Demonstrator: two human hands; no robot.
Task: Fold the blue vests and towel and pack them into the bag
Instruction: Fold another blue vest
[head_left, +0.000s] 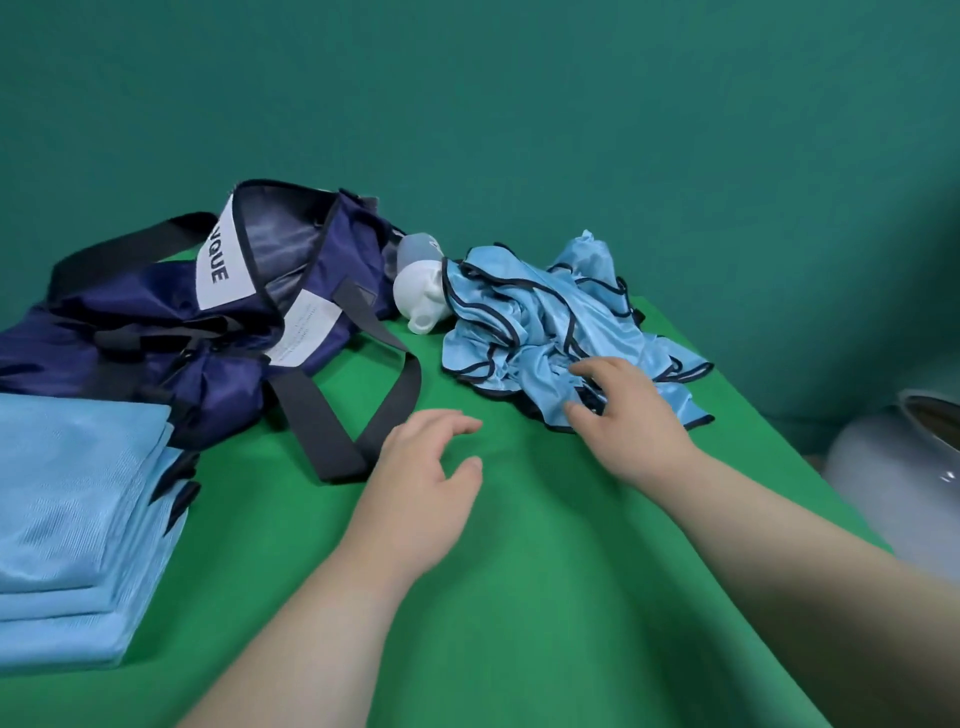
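A crumpled heap of light blue vests (545, 327) with dark trim lies at the back right of the green table (519, 597). My right hand (623, 415) reaches onto its near edge, fingers spread and thumb touching the cloth. My left hand (421, 488) hovers open over bare green cloth, left of the heap. A navy bag (171, 332) lies on its side at the back left, mouth open, black straps (363, 415) trailing toward my left hand. A folded light blue stack (72, 525), towel or vests, sits at the left edge.
A white bottle (421, 296) with a translucent cap lies between the bag and the vest heap. A pale grey round container (904, 478) stands beyond the table's right edge. A teal backdrop rises behind the table.
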